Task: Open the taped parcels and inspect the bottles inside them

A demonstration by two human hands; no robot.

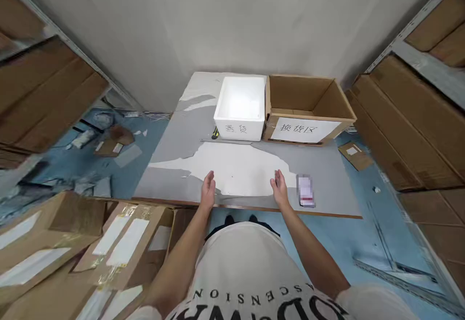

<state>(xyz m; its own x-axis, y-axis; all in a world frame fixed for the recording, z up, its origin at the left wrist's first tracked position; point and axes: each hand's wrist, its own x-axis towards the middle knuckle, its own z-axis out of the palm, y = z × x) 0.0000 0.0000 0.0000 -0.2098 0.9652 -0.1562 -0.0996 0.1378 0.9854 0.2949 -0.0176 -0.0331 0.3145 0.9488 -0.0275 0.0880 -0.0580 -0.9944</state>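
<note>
1. Left hand (208, 190): positioned just left of the frame's centre, above the near edge of the table. The hand is open, with fingers extended toward the top of the frame and the palm turned inward. The forearm slants up from the bottom edge.
2. Right hand (279, 190): positioned right of centre, level with the left hand. It is likewise open, with fingers extended and slightly curved, and the palm facing the other hand. The forearm rises from the lower right. Contact between either hand and the surface cannot be determined.
3. Table (327, 169): spans the centre of the frame. The top is grey, with a brown near edge and an irregular white patch (240, 169) lying between and beyond the hands.
4. Flat rectangular item (305, 191): lies on the table just right of the right hand. Its face is pixelated, pale purple with a red band.
5. White box (240, 136): stands open-topped at upper centre, dark handwritten characters on its front.
6. Cardboard box (300, 92): stands open beside it, to the right. A white label (305, 130) with handwritten characters covers much of its front.
7. Yellow-and-black tool (215, 133): lies at the white box's lower left corner.
8. Taped cartons (152, 218): stacked at lower left, bearing white labels.
</note>
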